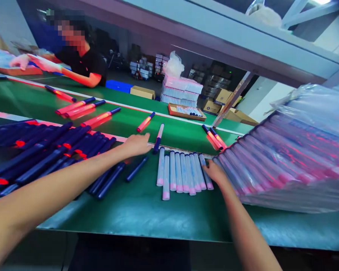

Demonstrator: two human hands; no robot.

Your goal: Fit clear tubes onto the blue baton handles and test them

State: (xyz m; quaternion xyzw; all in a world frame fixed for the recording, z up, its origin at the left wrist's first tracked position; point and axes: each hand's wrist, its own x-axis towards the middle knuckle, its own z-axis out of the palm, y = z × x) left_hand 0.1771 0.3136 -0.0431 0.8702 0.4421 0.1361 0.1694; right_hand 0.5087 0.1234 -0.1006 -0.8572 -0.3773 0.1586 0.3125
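My left hand (pixel 138 144) is stretched over the belt's near edge, fingers apart and slightly blurred. Just beyond its fingertips a light stick (pixel 159 137) with a pale tube and dark handle lies across that edge. On the green bench, a row of whitish tubes with pink ends (pixel 182 173) lies side by side. At the row's right end my right hand (pixel 215 172) has its fingers bent round the upper part of the last tube (pixel 208 177); some of its fingers are hidden. Left of the row lies a loose dark handle (pixel 137 168).
Dark handles (pixel 45 158) are heaped at left. A plastic-wrapped stack of tubes (pixel 293 158) rises at right. Several glowing red sticks (pixel 101 117) lie on the green belt (pixel 124 113). A co-worker (pixel 86 64) works across it, near a shallow carton (pixel 186 111). A beam (pixel 243 34) hangs overhead.
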